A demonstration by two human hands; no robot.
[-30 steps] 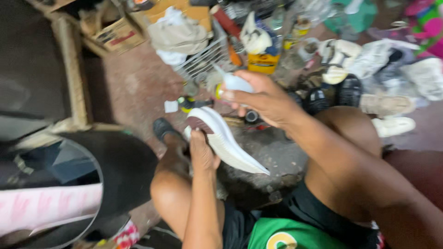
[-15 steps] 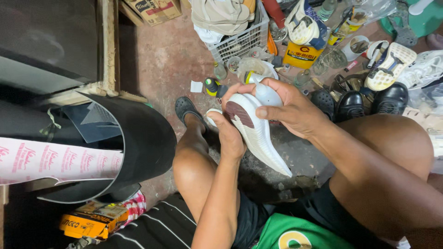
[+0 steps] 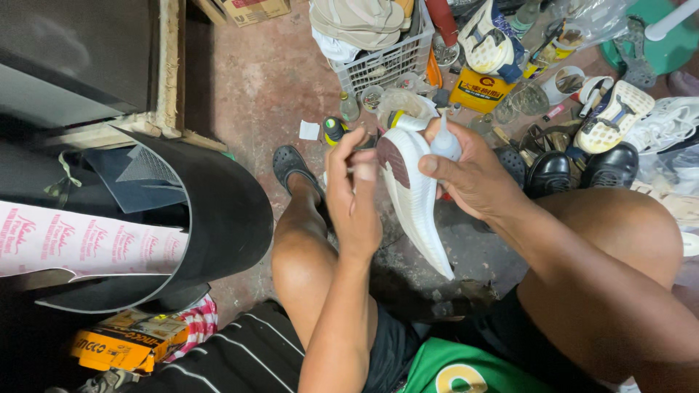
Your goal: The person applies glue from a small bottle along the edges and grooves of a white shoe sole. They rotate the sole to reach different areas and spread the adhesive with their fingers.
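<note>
Hands meet over a white shoe sole (image 3: 416, 207), held up between the seated person's bare knees above the concrete floor (image 3: 255, 87). The right hand (image 3: 477, 178) wraps the sole's upper end from the right and also pinches a small white squeeze bottle (image 3: 445, 143), nozzle up, against it; that grip is closed on both. The left hand (image 3: 354, 196) rests against the sole's left edge by its dark maroon heel patch (image 3: 392, 161), fingers curled; it seems to hold a thin tool at the tip, though the view is too blurred to be sure. The sole's pointed end hangs down towards the person's lap. Just beyond the hands stand a white wire basket (image 3: 378, 64), a yellow can (image 3: 477, 91) and black shoes (image 3: 579, 171). A black rubber sheet roll (image 3: 211, 218) sits to the left.
</note>
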